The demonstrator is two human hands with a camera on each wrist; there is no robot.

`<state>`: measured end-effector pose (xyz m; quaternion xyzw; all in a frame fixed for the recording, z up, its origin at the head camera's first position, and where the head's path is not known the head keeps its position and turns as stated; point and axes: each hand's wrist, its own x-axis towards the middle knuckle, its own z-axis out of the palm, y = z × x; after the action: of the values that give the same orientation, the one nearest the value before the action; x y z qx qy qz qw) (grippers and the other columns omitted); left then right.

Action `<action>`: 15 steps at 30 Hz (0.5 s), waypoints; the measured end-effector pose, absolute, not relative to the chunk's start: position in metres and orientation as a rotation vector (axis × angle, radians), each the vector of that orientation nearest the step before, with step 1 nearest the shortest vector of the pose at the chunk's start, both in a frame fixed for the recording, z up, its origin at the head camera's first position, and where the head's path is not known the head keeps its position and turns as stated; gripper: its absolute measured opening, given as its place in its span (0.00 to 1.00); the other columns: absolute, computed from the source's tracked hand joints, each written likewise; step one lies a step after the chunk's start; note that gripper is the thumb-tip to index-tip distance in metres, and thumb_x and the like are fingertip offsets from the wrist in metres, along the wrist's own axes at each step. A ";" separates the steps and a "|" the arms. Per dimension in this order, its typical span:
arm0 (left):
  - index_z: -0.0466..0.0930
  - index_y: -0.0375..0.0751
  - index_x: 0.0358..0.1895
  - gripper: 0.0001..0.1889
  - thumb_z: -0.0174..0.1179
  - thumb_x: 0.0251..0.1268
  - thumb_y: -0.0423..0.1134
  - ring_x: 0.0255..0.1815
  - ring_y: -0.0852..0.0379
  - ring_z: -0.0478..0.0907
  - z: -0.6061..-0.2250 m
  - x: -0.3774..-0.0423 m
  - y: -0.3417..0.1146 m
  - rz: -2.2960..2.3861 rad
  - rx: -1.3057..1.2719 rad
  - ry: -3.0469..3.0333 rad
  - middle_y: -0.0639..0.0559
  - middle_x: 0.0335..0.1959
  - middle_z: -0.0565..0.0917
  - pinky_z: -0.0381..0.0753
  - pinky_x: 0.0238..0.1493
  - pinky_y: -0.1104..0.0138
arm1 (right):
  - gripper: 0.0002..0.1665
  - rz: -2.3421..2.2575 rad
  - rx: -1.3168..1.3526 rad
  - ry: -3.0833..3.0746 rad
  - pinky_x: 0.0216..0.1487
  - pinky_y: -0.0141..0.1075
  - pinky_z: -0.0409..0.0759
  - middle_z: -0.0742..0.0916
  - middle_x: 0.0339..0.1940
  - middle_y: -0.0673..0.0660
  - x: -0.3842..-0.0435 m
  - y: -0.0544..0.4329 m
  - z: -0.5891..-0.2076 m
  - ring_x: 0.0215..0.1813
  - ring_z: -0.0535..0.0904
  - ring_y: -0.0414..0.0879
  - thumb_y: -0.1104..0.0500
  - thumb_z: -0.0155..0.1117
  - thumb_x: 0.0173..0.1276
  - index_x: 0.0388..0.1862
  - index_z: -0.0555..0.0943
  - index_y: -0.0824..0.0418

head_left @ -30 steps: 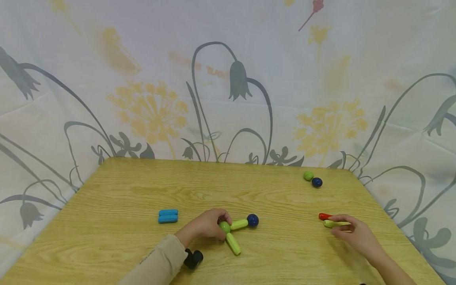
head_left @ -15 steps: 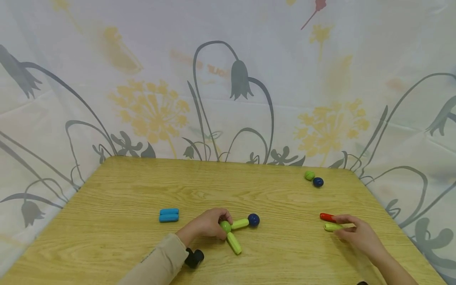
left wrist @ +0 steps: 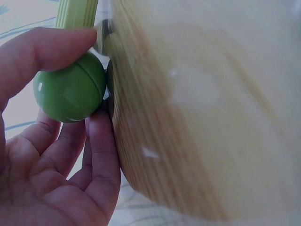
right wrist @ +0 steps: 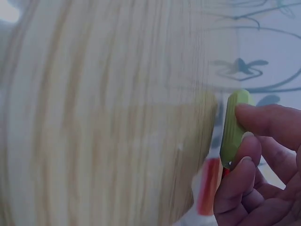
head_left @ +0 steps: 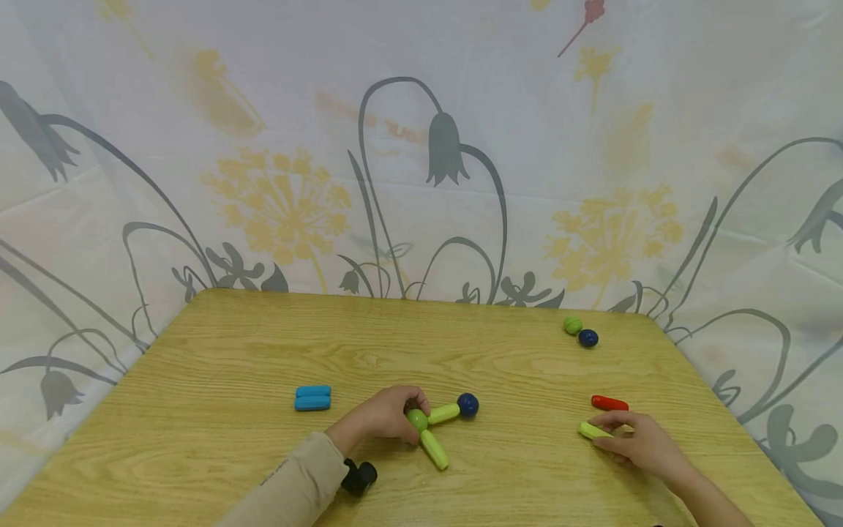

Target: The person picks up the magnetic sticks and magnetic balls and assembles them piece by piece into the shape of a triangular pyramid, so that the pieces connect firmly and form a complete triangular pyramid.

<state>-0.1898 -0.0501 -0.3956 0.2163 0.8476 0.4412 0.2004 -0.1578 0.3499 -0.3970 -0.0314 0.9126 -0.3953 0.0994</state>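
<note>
My left hand (head_left: 393, 414) pinches a green ball (left wrist: 70, 87) between thumb and fingers at mid-table. Two yellow-green rods join this ball: one rod (head_left: 443, 414) runs right to a dark blue ball (head_left: 468, 405), the other rod (head_left: 435, 449) points toward the front. On the right, my right hand (head_left: 639, 439) holds a loose yellow-green rod (right wrist: 233, 127) between thumb and fingers, close over the table. Behind that hand lies a red rod (head_left: 609, 403).
Two blue rods (head_left: 312, 397) lie side by side on the left of the wooden table (head_left: 369, 344). Beside the left sleeve sits a black object (head_left: 359, 478). A green ball (head_left: 573, 325) and a dark blue ball (head_left: 589, 337) rest at the back right.
My right hand has taken the yellow-green rod from beside the red one and moved it left and toward the front. The left hand has stayed in place on the green ball.
</note>
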 end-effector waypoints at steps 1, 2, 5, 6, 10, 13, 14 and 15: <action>0.75 0.41 0.34 0.17 0.67 0.41 0.21 0.32 0.56 0.69 -0.396 -0.189 -0.050 1.242 0.600 2.363 0.53 0.33 0.75 0.70 0.32 0.65 | 0.22 -1.183 -0.105 2.687 0.22 0.33 0.73 0.78 0.36 0.56 -0.158 0.347 -0.397 0.20 0.71 0.42 0.59 0.69 0.59 0.49 0.79 0.71; 0.75 0.41 0.35 0.17 0.67 0.42 0.22 0.32 0.56 0.69 -0.396 -0.189 -0.050 1.250 0.596 2.356 0.53 0.33 0.75 0.71 0.32 0.65 | 0.23 -1.199 -0.118 2.673 0.22 0.33 0.73 0.78 0.35 0.56 -0.158 0.345 -0.397 0.20 0.71 0.42 0.58 0.68 0.59 0.49 0.79 0.71; 0.75 0.41 0.35 0.16 0.68 0.42 0.22 0.32 0.56 0.69 -0.396 -0.187 -0.050 1.268 0.591 2.347 0.53 0.33 0.75 0.71 0.33 0.65 | 0.24 -1.249 -0.151 2.631 0.21 0.33 0.73 0.77 0.34 0.56 -0.159 0.335 -0.397 0.19 0.70 0.41 0.58 0.68 0.59 0.51 0.78 0.72; 0.75 0.41 0.35 0.16 0.68 0.42 0.23 0.32 0.56 0.69 -0.396 -0.187 -0.050 1.270 0.589 2.345 0.53 0.33 0.75 0.70 0.32 0.65 | 0.25 -1.267 -0.160 2.619 0.21 0.33 0.73 0.77 0.34 0.56 -0.160 0.332 -0.397 0.19 0.71 0.41 0.58 0.68 0.59 0.51 0.77 0.72; 0.74 0.41 0.34 0.17 0.70 0.42 0.24 0.33 0.56 0.69 -0.396 -0.184 -0.052 1.269 0.586 2.356 0.53 0.33 0.75 0.70 0.34 0.65 | 0.25 -1.313 -0.195 2.586 0.21 0.34 0.74 0.76 0.33 0.56 -0.163 0.319 -0.398 0.19 0.71 0.42 0.57 0.68 0.59 0.51 0.77 0.72; 0.74 0.42 0.35 0.17 0.70 0.42 0.25 0.35 0.56 0.69 -0.397 -0.183 -0.054 1.265 0.576 2.354 0.54 0.34 0.75 0.70 0.37 0.64 | 0.25 -1.333 -0.212 2.560 0.21 0.34 0.75 0.76 0.32 0.56 -0.164 0.311 -0.400 0.20 0.73 0.43 0.57 0.68 0.60 0.51 0.77 0.72; 0.74 0.42 0.35 0.17 0.71 0.43 0.25 0.35 0.56 0.69 -0.397 -0.183 -0.054 1.268 0.575 2.349 0.54 0.34 0.75 0.70 0.37 0.63 | 0.25 -1.345 -0.218 2.547 0.21 0.34 0.76 0.76 0.32 0.56 -0.165 0.309 -0.402 0.20 0.73 0.43 0.57 0.68 0.60 0.51 0.77 0.72; 0.74 0.42 0.35 0.17 0.71 0.43 0.26 0.35 0.56 0.69 -0.398 -0.183 -0.055 1.265 0.575 2.349 0.54 0.35 0.75 0.70 0.38 0.63 | 0.25 -1.354 -0.230 2.536 0.21 0.34 0.76 0.76 0.32 0.56 -0.165 0.306 -0.403 0.20 0.74 0.43 0.58 0.68 0.60 0.51 0.77 0.72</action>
<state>-0.1826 -0.0545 -0.3975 0.2062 0.8425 0.4537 0.2047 -0.1651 0.3062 -0.4029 -0.0790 0.8720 -0.4657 0.1283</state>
